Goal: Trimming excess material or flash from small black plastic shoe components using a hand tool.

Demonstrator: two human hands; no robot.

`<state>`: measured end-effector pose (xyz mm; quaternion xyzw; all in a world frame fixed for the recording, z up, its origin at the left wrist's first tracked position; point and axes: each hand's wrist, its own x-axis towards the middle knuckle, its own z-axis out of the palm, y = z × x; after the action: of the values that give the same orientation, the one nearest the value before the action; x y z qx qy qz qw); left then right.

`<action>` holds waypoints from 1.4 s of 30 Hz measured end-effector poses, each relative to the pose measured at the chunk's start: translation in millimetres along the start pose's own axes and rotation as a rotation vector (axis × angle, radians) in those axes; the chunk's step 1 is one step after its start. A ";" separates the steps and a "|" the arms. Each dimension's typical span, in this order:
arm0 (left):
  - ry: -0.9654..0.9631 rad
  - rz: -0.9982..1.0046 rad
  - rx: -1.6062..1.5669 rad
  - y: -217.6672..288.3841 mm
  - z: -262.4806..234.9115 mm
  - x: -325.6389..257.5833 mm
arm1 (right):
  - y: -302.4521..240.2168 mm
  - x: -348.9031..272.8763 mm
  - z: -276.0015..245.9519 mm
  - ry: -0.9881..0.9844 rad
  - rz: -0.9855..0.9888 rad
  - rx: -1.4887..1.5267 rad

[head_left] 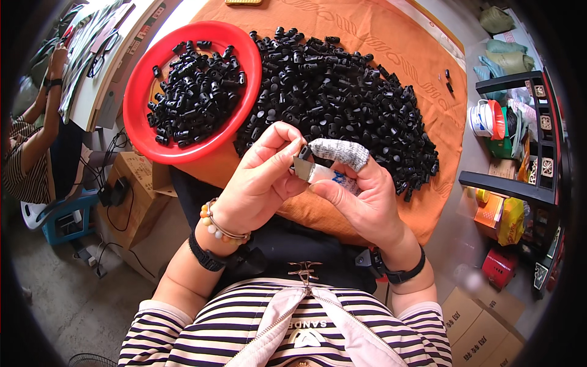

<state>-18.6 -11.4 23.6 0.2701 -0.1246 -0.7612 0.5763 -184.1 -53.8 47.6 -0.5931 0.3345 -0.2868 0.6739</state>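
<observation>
My left hand (260,177) pinches a small black plastic part (302,151) between thumb and fingertips. My right hand (361,192) grips a small trimming blade (304,169) with a wrapped handle, its metal edge against the part; a grey knitted finger cot (341,151) covers the index finger. Both hands meet above the near edge of the orange cloth (379,43). A big heap of black plastic parts (342,98) lies on the cloth just beyond the hands. A red bowl (143,79) to the left holds several more black parts.
Another person sits at far left, arm (43,122) raised to a table. Cardboard boxes (131,183) and cables lie on the floor at left. A dark shelf (520,140) with bags and tins stands at right; more boxes (483,324) at lower right.
</observation>
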 end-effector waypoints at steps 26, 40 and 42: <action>0.070 0.005 0.060 -6.2 4.4 3.4 | 5.1 22.4 9.6 0.070 -0.027 0.149; -0.024 -0.034 -0.171 -5.0 -6.6 4.8 | 8.1 11.9 4.1 0.061 -0.027 0.126; -0.022 -0.040 -0.196 -5.2 -5.5 4.7 | 11.4 10.1 2.9 0.071 -0.032 0.134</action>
<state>-20.6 -13.5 15.2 0.2062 -0.0504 -0.7840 0.5834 -175.8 -58.4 35.4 -0.5413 0.3289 -0.3402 0.6951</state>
